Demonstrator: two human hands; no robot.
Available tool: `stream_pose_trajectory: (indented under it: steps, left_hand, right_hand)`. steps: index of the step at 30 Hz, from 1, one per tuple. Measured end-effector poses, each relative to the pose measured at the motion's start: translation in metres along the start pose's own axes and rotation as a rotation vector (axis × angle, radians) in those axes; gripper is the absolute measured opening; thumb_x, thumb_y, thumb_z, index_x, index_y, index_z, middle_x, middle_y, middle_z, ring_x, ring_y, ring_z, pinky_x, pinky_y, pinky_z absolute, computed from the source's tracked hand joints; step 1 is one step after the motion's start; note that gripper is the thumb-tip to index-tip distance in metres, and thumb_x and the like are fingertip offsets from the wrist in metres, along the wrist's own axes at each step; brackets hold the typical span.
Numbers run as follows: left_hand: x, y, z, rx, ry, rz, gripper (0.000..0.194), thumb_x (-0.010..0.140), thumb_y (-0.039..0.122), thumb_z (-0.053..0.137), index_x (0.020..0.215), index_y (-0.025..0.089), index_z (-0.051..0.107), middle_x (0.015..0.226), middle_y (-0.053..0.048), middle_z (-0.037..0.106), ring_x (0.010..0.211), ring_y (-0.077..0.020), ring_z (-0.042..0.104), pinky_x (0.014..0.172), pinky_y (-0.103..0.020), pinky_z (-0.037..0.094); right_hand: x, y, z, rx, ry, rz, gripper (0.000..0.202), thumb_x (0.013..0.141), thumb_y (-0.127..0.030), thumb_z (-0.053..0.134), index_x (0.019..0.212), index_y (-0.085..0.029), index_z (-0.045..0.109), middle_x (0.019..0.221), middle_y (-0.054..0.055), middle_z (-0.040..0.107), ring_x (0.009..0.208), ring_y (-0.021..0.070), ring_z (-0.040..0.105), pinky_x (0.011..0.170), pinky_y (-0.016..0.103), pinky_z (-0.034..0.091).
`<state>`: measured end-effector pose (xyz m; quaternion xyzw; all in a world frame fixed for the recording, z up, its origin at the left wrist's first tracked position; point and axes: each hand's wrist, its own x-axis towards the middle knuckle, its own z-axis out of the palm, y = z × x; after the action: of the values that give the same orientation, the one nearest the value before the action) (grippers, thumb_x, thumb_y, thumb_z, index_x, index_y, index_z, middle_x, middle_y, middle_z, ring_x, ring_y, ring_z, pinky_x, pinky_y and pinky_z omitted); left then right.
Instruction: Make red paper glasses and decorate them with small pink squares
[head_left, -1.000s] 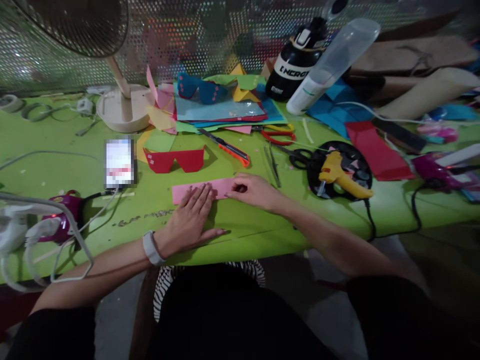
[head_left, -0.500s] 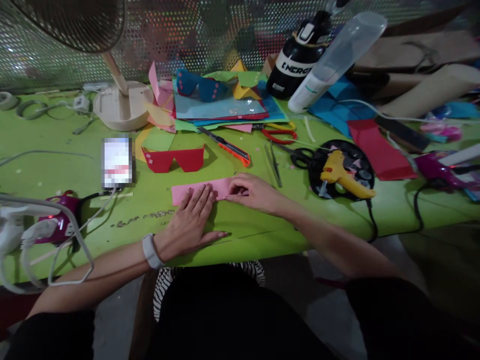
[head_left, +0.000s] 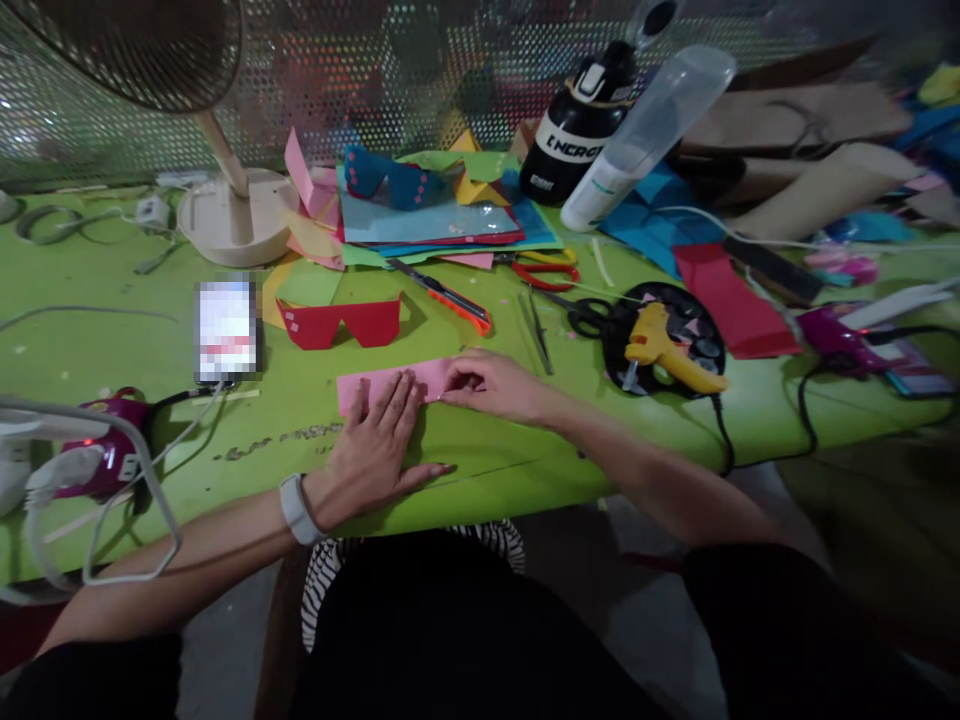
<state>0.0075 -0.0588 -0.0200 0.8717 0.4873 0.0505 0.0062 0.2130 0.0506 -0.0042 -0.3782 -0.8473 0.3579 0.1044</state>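
A pink paper strip lies flat on the green table, close to its near edge, with its long axis running left to right. Both hands are on it. The left hand comes at it from the near side and lies palm down, fingers stretched out and slightly spread, pressing the middle of the strip against the table. The right hand meets it from the right, at the strip's right end; its fingers are curled close together there, pinching or creasing the paper's edge, though I cannot make out exactly how the tips grip. The two hands sit just beside each other.

Just beyond the strip are red paper glasses and an orange utility knife. To the right, a yellow glue gun rests on a dark round tray. A phone lies to the left.
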Motion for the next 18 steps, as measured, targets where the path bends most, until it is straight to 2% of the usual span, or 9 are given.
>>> stream_pose_trajectory:
  steps: [4,7,13,18]
  left_hand:
    - [0.0,0.0,0.0,0.005,-0.014,-0.005,0.091,0.089,0.071,0.025,0.151,0.006,0.018,0.156,-0.021,0.02,0.147,-0.0324,0.012,0.118,-0.056,0.002]
    - [0.0,0.0,0.002,0.004,-0.003,-0.002,0.091,0.089,0.071,0.028,0.151,0.007,0.015,0.156,-0.021,0.02,0.147,-0.0329,0.012,0.117,-0.056,0.003]
    - [0.0,-0.002,0.003,-0.005,0.021,0.005,0.093,0.088,0.071,0.031,0.153,0.01,0.005,0.157,-0.021,0.019,0.146,-0.0339,0.013,0.117,-0.057,0.005]
    - [0.001,-0.003,0.003,-0.007,0.034,0.01,0.088,0.089,0.069,0.033,0.154,0.017,0.006,0.158,-0.019,0.018,0.146,-0.0339,0.015,0.117,-0.057,0.007]
  right_hand:
    - [0.001,-0.002,0.004,-0.061,0.045,0.004,0.02,0.084,-0.04,0.067,0.082,-0.019,0.068,0.083,0.003,0.064,0.078,0.0155,0.055,0.074,0.03,0.039]
    - [0.001,0.001,0.003,-0.079,0.039,0.014,0.019,0.084,-0.038,0.068,0.081,-0.019,0.068,0.084,0.003,0.065,0.079,0.0162,0.056,0.074,0.03,0.039]
    - [-0.004,0.011,-0.009,-0.133,0.031,0.035,0.016,0.084,-0.033,0.068,0.079,-0.018,0.068,0.084,0.003,0.066,0.079,0.0173,0.058,0.073,0.03,0.036]
    - [-0.013,0.019,-0.019,-0.263,0.032,0.038,0.022,0.087,-0.037,0.063,0.077,-0.018,0.065,0.087,0.004,0.067,0.085,0.0202,0.059,0.074,0.032,0.031]
